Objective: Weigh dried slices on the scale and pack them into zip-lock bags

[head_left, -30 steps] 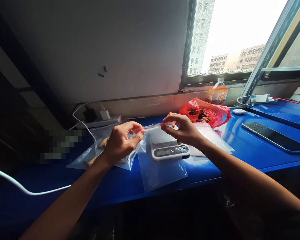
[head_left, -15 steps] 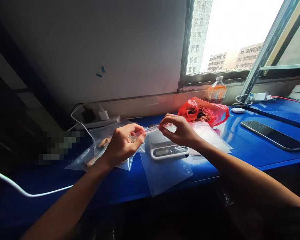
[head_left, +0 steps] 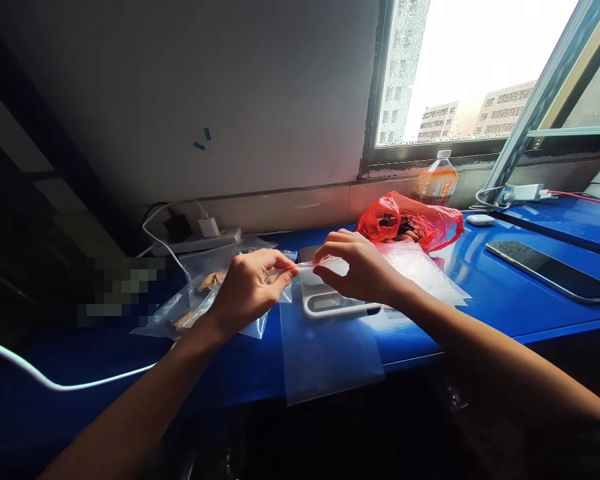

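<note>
Head view, the only one. Landmark: the small digital scale (head_left: 330, 301) on the blue table (head_left: 480, 293).

Your left hand (head_left: 247, 288) sits just left of the scale, thumb and forefinger pinched on the red zip strip of a clear zip bag (head_left: 325, 347). Your right hand (head_left: 363, 270) hovers over the scale's platform, fingers narrowed onto the same strip further along. The bag hangs from the strip in front of the scale and drapes down over the table's near edge. It looks empty; whether the strip is pressed shut or parted between your fingers you cannot tell from here, the plastic is too thin and the strip too fine.

Left of the scale, under and behind your left hand: filled clear bags (head_left: 200, 300) with brownish pieces inside, lying flat. Behind and right of the scale: a red plastic bag (head_left: 415, 223), mouth open, dark and brown pieces showing. Between it and the scale, a stack of flat clear bags (head_left: 425, 273).

Progress, as a judgement: some bags already filled and laid aside; the one in hand holds nothing yet; the red bag is not emptied, and spare bags wait.

Further right of the scale: a phone (head_left: 550, 270). Behind: an orange drink bottle (head_left: 437, 181).
</note>
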A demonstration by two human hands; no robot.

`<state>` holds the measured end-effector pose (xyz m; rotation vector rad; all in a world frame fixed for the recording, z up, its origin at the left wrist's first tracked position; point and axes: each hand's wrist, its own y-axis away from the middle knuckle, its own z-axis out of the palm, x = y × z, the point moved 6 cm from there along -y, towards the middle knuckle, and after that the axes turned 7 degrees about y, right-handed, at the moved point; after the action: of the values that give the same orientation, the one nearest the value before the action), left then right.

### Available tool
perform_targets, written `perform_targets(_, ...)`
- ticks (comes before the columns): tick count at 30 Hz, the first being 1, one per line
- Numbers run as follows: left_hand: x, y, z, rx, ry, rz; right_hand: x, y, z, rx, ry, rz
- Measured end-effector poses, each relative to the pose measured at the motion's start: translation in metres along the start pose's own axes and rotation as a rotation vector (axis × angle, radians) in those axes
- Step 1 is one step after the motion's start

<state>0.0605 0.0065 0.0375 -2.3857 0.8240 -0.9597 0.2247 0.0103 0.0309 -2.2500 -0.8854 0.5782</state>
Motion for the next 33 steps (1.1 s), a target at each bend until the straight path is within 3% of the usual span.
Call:
perform_targets(8,-0.008,-0.004,-0.005,0.033,0.014,-0.089,0.003,-0.001,0.001,0.003,-0.024,0.001)
perform_targets(13,0.003,-0.001,0.005,-0.05,0.01,0.03,-0.003,0.0,0.003,-0.021,0.015,-0.03)
perform_targets(27,0.009,0.005,0.016,-0.005,-0.228,0.255,-0.009,0.002,0.015,-0.019,-0.032,0.043)
perform_targets(33,0.006,0.005,0.022,-0.042,-0.191,0.2,-0.01,0.004,0.019,-0.046,0.02,0.064)
